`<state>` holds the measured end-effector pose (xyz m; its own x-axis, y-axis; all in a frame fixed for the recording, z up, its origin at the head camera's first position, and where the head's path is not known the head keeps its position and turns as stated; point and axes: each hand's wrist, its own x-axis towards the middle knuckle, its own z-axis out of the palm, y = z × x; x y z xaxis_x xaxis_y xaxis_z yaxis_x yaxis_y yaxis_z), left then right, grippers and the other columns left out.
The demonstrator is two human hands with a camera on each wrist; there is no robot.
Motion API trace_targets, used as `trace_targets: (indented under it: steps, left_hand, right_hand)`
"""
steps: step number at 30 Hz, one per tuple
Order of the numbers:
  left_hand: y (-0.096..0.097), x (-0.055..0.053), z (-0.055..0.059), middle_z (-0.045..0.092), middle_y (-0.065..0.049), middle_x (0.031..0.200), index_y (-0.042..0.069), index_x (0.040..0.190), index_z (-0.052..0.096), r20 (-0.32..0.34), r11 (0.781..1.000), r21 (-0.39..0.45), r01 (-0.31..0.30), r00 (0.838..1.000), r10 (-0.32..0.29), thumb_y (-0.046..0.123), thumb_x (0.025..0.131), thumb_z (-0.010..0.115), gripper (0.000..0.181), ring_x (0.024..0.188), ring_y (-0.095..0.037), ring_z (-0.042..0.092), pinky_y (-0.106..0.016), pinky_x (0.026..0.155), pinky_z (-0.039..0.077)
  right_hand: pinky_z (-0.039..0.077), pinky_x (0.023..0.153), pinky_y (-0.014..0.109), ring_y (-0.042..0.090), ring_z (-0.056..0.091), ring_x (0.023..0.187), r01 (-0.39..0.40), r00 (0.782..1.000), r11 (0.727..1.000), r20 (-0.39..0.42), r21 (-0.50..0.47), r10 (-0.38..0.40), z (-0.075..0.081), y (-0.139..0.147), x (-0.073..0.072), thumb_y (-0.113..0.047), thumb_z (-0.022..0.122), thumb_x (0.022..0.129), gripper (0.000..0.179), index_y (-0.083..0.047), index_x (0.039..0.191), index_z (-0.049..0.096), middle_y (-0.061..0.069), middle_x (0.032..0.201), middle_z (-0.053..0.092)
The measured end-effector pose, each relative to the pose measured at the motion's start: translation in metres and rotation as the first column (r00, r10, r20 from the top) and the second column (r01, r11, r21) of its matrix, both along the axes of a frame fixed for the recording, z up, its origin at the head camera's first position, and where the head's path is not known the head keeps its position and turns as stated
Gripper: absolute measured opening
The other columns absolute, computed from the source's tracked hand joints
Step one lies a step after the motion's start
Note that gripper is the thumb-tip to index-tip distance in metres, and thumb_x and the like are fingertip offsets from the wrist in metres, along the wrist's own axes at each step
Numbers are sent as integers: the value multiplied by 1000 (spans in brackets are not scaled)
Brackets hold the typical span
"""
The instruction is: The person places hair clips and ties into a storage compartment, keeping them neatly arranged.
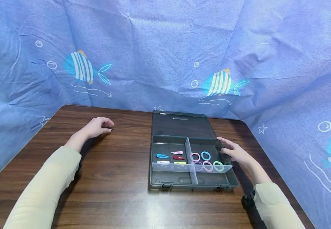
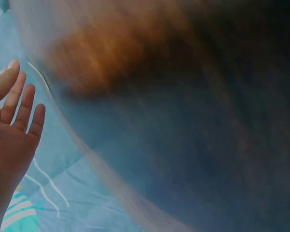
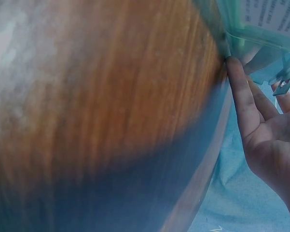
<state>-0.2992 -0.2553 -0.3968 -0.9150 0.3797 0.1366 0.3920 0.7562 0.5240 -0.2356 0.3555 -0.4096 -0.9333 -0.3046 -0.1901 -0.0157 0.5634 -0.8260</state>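
Note:
On the table lies a grey see-through plastic case (image 1: 171,182), its lid (image 1: 182,127) folded back toward the curtain. Its back left compartment holds several snap hair clips, among them a blue clip (image 1: 162,156) and a red clip (image 1: 178,157). Small hair ties lie in the back right compartment, including a blue hair tie (image 1: 201,156) and a green hair tie (image 1: 218,161). My right hand (image 1: 238,154) touches the case's right side near the hinge, index finger fairly straight. Over the table's left part, my left hand (image 1: 96,127) holds nothing, its fingers loosely bent.
Clear dividers (image 1: 191,156) split the case into compartments; the two front ones hold nothing visible. Two latches (image 1: 166,185) sit on its front edge. A blue fish-print curtain (image 1: 159,57) hangs behind and around the brown wooden table (image 1: 119,197).

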Motion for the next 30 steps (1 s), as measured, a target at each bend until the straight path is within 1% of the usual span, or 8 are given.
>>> trace_targets:
  steps: [3, 7, 10, 14, 18, 23, 30]
  left_hand:
    - [-2, -1, -2, 66, -17, 99, -3, 105, 63, 9, 1000, -7, -12, 1000, 13, 4, 85, 67, 22, 96, -32, 60, -49, 89, 43]
    - [-4, -4, -4, 67, -15, 95, -3, 103, 64, 12, 999, -26, -22, 1000, 22, 2, 84, 66, 19, 94, -31, 60, -48, 88, 43]
    - [-4, -5, -6, 67, -12, 90, -1, 101, 65, 10, 999, -41, -24, 1000, 25, 1, 84, 66, 18, 90, -29, 61, -46, 85, 43]
    - [-2, -6, -7, 67, -9, 86, 0, 99, 66, 18, 999, -53, -10, 1000, 11, -1, 82, 67, 17, 84, -25, 61, -42, 80, 44]
    - [-1, -7, -8, 67, -7, 83, 1, 96, 67, 16, 998, -62, 6, 1000, -5, -2, 80, 68, 16, 80, -22, 60, -37, 77, 44]
    - [1, -7, -7, 64, -3, 78, 3, 92, 68, 31, 998, -70, -7, 999, 9, 2, 81, 69, 10, 76, -18, 57, -34, 76, 42]
    - [0, -4, -6, 63, 0, 75, 5, 84, 68, 41, 996, -91, -7, 999, 11, 7, 82, 70, 4, 75, -16, 55, -33, 75, 40]
  right_hand:
    - [48, 82, 53, 45, 42, 125, -2, 1000, 1000, 3, 1, 2, 0, 0, -1, -19, 48, 97, 58, -17, 149, 24, 25, 151, 22]
    - [48, 82, 51, 45, 42, 124, 3, 1000, 1000, 5, -2, -3, 0, 0, -1, -18, 49, 97, 57, -17, 149, 25, 25, 150, 23]
    - [48, 82, 52, 45, 42, 124, -1, 1000, 1000, -1, 2, 1, 0, 0, 0, -18, 49, 97, 58, -17, 149, 24, 25, 151, 22]
    - [48, 82, 52, 46, 42, 124, -5, 1000, 1000, -5, 11, 5, 0, 0, 0, -19, 49, 97, 58, -17, 150, 24, 25, 151, 20]
    - [49, 80, 48, 45, 42, 124, -1, 1000, 1000, -8, 10, 1, -1, 0, 0, -18, 48, 97, 57, -17, 149, 25, 25, 151, 20]
    - [50, 75, 41, 44, 44, 122, 2, 1000, 1000, -15, -9, -2, -1, 0, -1, -15, 47, 97, 56, -16, 149, 25, 25, 151, 22]
    - [50, 74, 39, 43, 45, 121, 2, 1000, 1000, -11, -16, -2, -1, 0, -1, -15, 47, 97, 57, -17, 149, 25, 26, 150, 24]
